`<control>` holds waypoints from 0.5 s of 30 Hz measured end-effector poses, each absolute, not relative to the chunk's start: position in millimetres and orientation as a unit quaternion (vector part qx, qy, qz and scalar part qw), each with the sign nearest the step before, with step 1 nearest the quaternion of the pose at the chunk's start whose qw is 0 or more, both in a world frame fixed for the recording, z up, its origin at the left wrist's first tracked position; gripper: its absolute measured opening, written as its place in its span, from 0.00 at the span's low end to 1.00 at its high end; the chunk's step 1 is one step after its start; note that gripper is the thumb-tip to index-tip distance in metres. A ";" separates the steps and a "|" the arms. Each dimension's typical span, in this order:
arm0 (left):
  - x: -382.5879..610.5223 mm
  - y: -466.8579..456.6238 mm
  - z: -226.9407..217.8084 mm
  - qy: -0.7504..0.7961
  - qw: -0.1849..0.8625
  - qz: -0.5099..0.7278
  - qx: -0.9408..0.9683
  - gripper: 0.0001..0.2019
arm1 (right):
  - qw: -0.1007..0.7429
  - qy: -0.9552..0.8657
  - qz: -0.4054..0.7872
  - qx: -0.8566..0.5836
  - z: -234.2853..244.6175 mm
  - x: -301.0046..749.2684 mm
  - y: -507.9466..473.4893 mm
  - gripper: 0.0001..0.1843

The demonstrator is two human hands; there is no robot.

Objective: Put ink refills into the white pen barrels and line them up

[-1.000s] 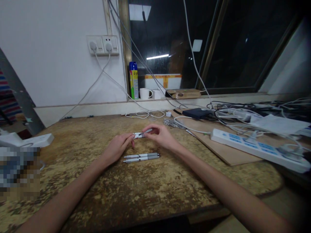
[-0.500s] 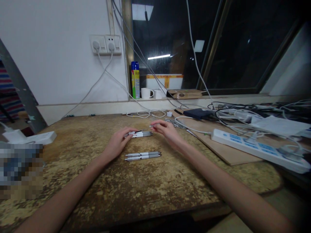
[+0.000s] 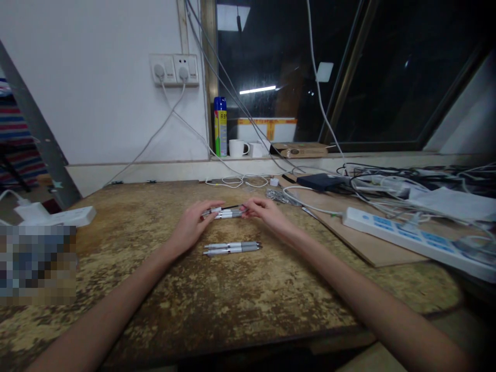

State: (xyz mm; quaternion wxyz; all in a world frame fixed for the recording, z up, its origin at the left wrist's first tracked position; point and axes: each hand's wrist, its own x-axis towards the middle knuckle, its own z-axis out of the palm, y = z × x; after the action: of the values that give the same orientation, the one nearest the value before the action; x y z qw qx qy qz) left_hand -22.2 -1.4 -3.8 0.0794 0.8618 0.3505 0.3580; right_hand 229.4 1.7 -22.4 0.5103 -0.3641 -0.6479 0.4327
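The left hand point(image 3: 190, 225) is pinching a slim white pen barrel point(image 3: 212, 211), its fingers closing narrowly over it and hiding part of its length. A thin dark straight rod point(image 3: 231, 207) is sticking out of the barrel toward the right. The right hand point(image 3: 267, 213) is meeting the rod's right end, its thumb and forefinger pinching narrowly there; whether they are also covering some small piece, I cannot tell.

The rod's long axis is running across the person's view, left to right, bridging the two hands: the barrel is sitting in the left fingers, while the free end is lying nearest the right fingers.

Just below the rod, white pens with grey grips point(image 3: 228, 214) are lying roughly parallel to it, partly hidden by the left fingers. Nearer the person, a pair of white-and-grey pens point(image 3: 232, 249) is resting side by side on the worn, mottled brown bench point(image 3: 217, 305), grips pointing right.

Beyond the right hand, a crumpled silvery clear packet point(image 3: 281, 196) is lying near a flat tan board point(image 3: 349, 230), which is bearing a long white power strip with blue sockets point(image 3: 413, 236).
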 end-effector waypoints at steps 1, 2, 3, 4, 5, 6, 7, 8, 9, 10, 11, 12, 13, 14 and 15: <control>-23.2 -0.4 -4.0 0.363 0.081 0.367 0.853 0.16 | 0.523 -0.638 0.429 -0.369 -21.1 232.3 3.0 0.21; -24.6 1.1 -4.6 0.374 0.082 0.376 0.844 0.16 | 0.534 -0.633 0.417 -0.374 -20.4 235.3 4.6 0.21; -26.2 2.8 -5.5 0.384 0.082 0.382 0.837 0.16 | 0.544 -0.633 0.400 -0.380 -20.1 238.0 6.3 0.21; -27.9 4.8 -6.7 0.392 0.079 0.387 0.831 0.16 | 0.551 -0.636 0.379 -0.386 -20.3 240.3 7.8 0.21; -29.7 6.8 -7.9 0.399 0.076 0.391 0.826 0.15 | 0.555 -0.642 0.358 -0.390 -20.9 242.1 9.1 0.20; -31.3 8.6 -9.0 0.405 0.072 0.394 0.822 0.14 | 0.556 -0.648 0.341 -0.393 -21.6 243.4 10.2 0.20; -32.7 10.0 -10.0 0.412 0.068 0.395 0.818 0.14 | 0.557 -0.652 0.329 -0.395 -22.4 244.2 10.9 0.19; -33.7 11.0 -10.7 0.417 0.065 0.395 0.816 0.14 | 0.558 -0.654 0.320 -0.397 -23.1 244.5 11.4 0.19; -34.4 11.6 -11.2 0.421 0.063 0.396 0.813 0.14 | 0.560 -0.654 0.316 -0.400 -23.6 244.5 11.6 0.18; -34.7 11.8 -11.4 0.424 0.063 0.398 0.811 0.14 | 0.561 -0.651 0.314 -0.403 -23.9 244.2 11.6 0.18; -34.7 11.8 -11.4 0.426 0.064 0.398 0.810 0.14 | 0.561 -0.649 0.314 -0.407 -24.1 243.9 11.6 0.18; -34.4 11.7 -11.4 0.425 0.068 0.398 0.810 0.14 | 0.560 -0.648 0.314 -0.409 -24.2 243.5 11.6 0.18; -34.1 11.5 -11.3 0.423 0.073 0.398 0.811 0.14 | 0.558 -0.649 0.314 -0.411 -24.3 243.1 11.7 0.18; -33.7 11.5 -11.2 0.419 0.080 0.398 0.812 0.14 | 0.555 -0.651 0.314 -0.411 -24.5 242.8 11.9 0.18; -33.3 11.6 -11.3 0.414 0.085 0.399 0.814 0.14 | 0.554 -0.653 0.313 -0.411 -24.8 242.6 12.2 0.17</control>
State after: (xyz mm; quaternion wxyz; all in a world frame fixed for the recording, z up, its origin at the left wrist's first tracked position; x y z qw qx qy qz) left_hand -33.3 11.6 -11.3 0.0845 0.8137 0.4144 0.3988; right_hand 242.6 12.2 -24.8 0.5535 -0.4111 -0.6532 0.3129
